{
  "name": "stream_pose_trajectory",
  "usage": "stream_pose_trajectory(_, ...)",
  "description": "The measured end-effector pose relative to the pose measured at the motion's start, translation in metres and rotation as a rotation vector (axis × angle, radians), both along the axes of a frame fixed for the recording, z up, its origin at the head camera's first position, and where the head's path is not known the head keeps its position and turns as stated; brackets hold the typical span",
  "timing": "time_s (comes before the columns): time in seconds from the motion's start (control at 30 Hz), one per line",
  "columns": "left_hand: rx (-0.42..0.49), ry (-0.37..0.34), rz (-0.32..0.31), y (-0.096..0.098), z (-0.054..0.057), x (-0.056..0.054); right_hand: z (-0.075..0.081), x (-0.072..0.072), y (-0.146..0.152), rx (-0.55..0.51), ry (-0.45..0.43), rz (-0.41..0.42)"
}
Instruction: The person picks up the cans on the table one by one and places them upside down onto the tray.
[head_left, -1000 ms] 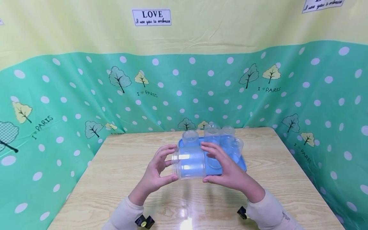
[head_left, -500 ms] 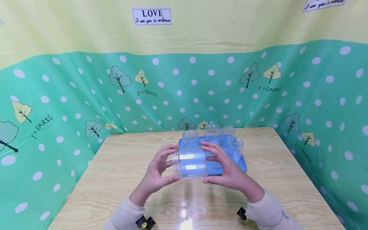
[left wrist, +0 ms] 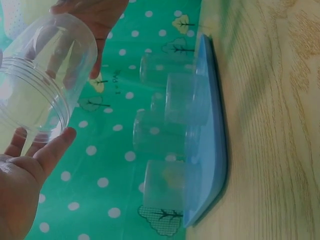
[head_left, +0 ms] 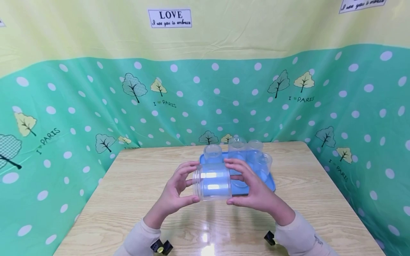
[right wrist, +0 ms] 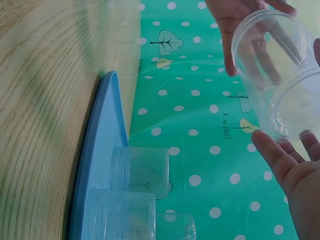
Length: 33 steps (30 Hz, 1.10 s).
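A clear plastic jar (head_left: 215, 181) lies sideways in the air above the table, its threaded mouth to the left and its base to the right. My left hand (head_left: 173, 190) grips the mouth end, thumb below and fingers above. At the base end, my right hand (head_left: 256, 190) holds the jar between thumb and curled fingers. Both wrist views show the jar's see-through wall (left wrist: 75, 60) with fingers visible through it, and nothing is seen inside. Behind it stands a blue tray (head_left: 271, 184), partly hidden by the jar and right hand.
Several more clear jars stand on the tray, among them a left one (head_left: 213, 151), a tall back one (head_left: 237, 145) and a right one (head_left: 265, 163). Below is a wood-grain table (head_left: 134, 185). A green dotted curtain (head_left: 179, 121) encloses its back and sides.
The held jar has shifted very slightly to the right. Both hands keep their grip on it, and the tray stays where it was.
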<state>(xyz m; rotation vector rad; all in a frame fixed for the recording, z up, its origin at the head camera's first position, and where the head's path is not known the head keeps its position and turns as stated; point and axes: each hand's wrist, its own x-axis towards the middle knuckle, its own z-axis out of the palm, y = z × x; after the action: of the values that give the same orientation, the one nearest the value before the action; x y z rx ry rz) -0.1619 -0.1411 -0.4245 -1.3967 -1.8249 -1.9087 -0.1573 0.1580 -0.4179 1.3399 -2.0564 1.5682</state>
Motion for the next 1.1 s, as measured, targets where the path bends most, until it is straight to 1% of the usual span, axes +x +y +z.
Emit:
stream_pose_trajectory(0.17, -0.022, 0.009, 0.010, 0.000, 0.001, 0.000, 0.004, 0.005, -0.001, -0.002, 0.007, -0.026)
stream_pose_trajectory(0.4, -0.068, 0.009, 0.028, -0.002, 0.001, -0.001, 0.018, 0.014, -0.005, -0.021, 0.034, -0.021)
stream_pose_trajectory(0.47, -0.074, 0.000, 0.030, -0.004, 0.000, -0.001, 0.016, 0.012, -0.006, -0.017, 0.041, -0.023)
stream_pose_trajectory(0.57, -0.077, -0.006, 0.033, -0.005, 0.000, -0.002, 0.009, 0.006, -0.005, -0.007, 0.049, -0.029)
stream_pose_trajectory(0.63, -0.079, -0.009, 0.033, -0.006, -0.001, -0.003, 0.004, 0.002, -0.004, 0.001, 0.046, -0.031)
stream_pose_trajectory(0.73, -0.084, -0.009, 0.033, -0.007, -0.002, -0.004, 0.000, -0.001, -0.003, 0.013, 0.036, -0.034)
stream_pose_trajectory(0.9, -0.102, -0.024, 0.026, -0.009, -0.003, -0.005, 0.000, -0.001, -0.001, 0.040, 0.025, -0.045)
stream_pose_trajectory(1.1, -0.119, -0.031, 0.015, -0.011, -0.003, -0.007, 0.004, -0.001, 0.005, 0.087, 0.022, -0.076)
